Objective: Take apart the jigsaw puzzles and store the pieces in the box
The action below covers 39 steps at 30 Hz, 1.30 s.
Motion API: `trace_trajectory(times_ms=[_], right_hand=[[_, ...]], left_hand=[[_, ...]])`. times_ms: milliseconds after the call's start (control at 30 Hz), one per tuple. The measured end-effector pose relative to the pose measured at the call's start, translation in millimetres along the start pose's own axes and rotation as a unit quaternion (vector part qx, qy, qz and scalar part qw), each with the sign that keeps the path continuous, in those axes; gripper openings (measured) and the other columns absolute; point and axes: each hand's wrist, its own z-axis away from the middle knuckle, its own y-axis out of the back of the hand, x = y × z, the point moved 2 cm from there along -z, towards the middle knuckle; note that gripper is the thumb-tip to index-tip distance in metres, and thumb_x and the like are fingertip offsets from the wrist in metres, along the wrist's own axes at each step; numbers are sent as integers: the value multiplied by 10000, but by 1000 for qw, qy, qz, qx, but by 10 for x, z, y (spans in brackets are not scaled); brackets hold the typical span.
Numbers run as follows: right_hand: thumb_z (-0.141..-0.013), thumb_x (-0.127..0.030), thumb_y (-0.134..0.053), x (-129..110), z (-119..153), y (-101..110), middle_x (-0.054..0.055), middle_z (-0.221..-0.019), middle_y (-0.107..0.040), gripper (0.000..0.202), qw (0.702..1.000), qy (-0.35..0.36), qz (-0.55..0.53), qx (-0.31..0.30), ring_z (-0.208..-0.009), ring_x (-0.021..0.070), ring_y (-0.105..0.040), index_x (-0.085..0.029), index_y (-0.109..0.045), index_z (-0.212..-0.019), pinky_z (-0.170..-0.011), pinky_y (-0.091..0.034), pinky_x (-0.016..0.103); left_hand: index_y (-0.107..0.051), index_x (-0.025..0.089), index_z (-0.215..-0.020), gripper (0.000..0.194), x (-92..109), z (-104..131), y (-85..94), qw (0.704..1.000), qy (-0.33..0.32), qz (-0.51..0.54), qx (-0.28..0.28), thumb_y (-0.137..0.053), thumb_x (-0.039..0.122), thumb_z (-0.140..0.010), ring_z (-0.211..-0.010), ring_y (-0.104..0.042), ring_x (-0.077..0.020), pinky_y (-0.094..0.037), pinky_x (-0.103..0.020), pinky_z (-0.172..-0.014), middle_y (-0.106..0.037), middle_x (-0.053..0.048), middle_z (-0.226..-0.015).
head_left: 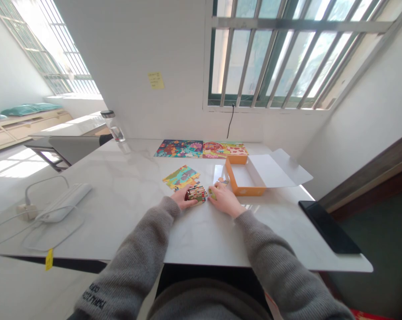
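White marble-look table [121,231] is filling most of the view, pale wall behind it. Going left to right: a power strip [69,202] is sitting on the left side, and a water bottle [116,129] is standing near the far edge. Next, the partly joined puzzle [181,176] is lying flat just beyond the left hand [181,198], skewed a bit. That hand is gripping some dark, stripy puzzle pieces [197,193], thumb on the near side, fingers on the far side, and their long axis is running roughly sideways, toward the other hand. Farther back, two colourful pictures [178,149] are lying edge to edge. Right hand [225,199] is reaching in from the other side, fingers bunched narrow over a greenish piece [212,192]; can't tell if it's actually pinched. So the joined patch is sitting ahead and left of that one, making the left hand nearer. Beyond it, an orange box [249,191] is lying open.
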Motion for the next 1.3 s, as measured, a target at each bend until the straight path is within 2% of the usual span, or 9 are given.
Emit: trace_trajectory(times_ms=[133,333,433,533,600,700,867,1167,1300], right_hand=[[-880,-243,-571,14,35,43,138,-1161,-516,334,1000,11,-15,-22,-1035,247,-581,-185,-576,-1209,-900,-450,347],[-847,-105,-509,29,112,135,117,-1182,-473,159,1000,-9,-25,-2,-993,201,-574,-175,-572,-975,-860,-457,311],[-868,-202,-554,43,142,127,137,-1190,-478,169,999,-24,-28,9,-1117,257,-529,-183,-558,-1036,-889,-463,343],[-861,-357,-620,70,164,98,184,-1181,-493,355,998,-66,-15,-6,-1143,332,-506,-166,-548,-1151,-903,-465,419],[-853,-339,-635,81,169,92,209,-1191,-502,421,997,-76,-4,-23,-1147,354,-504,-143,-540,-1214,-928,-450,445],[-827,-253,-650,67,168,108,220,-1197,-522,484,998,-45,-5,-50,-1152,353,-511,-119,-523,-1275,-965,-422,443],[-831,-225,-595,8,190,150,181,-1153,-538,356,997,-35,-2,-63,-1083,318,-561,-158,-589,-1181,-868,-456,393],[-766,-170,-646,24,235,203,105,-1096,-497,343,990,14,-82,-117,-1004,232,-570,-179,-580,-1102,-899,-448,333],[-767,-278,-686,-35,273,197,100,-1066,-495,303,994,2,-63,-94,-991,253,-557,-189,-585,-1038,-896,-443,369]], left_hand=[[-541,152,-1174,667,-54,-19,9,1000,3,-25,3,-822,380,-614,-984,-672,-276,-519,-409,-918,-713,-98,-1044],[-510,139,-1195,653,-123,-44,-8,999,-13,-46,-8,-787,401,-666,-1006,-668,-276,-500,-440,-954,-691,-122,-1095],[-496,144,-1215,705,-95,-24,5,1000,1,-10,-12,-822,389,-640,-1016,-668,-275,-495,-444,-968,-688,-128,-1098],[-453,148,-1274,824,-56,9,21,997,18,67,-44,-863,365,-592,-1023,-673,-268,-500,-448,-970,-670,-140,-1144],[-438,150,-1293,858,-48,24,27,994,27,92,-57,-869,359,-582,-993,-684,-262,-516,-452,-945,-672,-134,-1135],[-479,147,-1256,797,-68,18,33,997,21,66,-31,-860,359,-589,-962,-686,-263,-527,-447,-921,-692,-119,-1078],[-529,160,-1195,694,-99,-14,13,1000,-4,-2,4,-837,375,-612,-942,-679,-259,-530,-419,-907,-708,-93,-1026],[-490,146,-1209,679,-85,-26,-45,1000,-18,-19,1,-795,405,-660,-954,-678,-252,-525,-419,-906,-697,-111,-1059],[-490,155,-1221,699,-151,-40,-46,1000,-18,-5,2,-807,407,-651,-971,-679,-256,-521,-425,-922,-697,-107,-1067]])
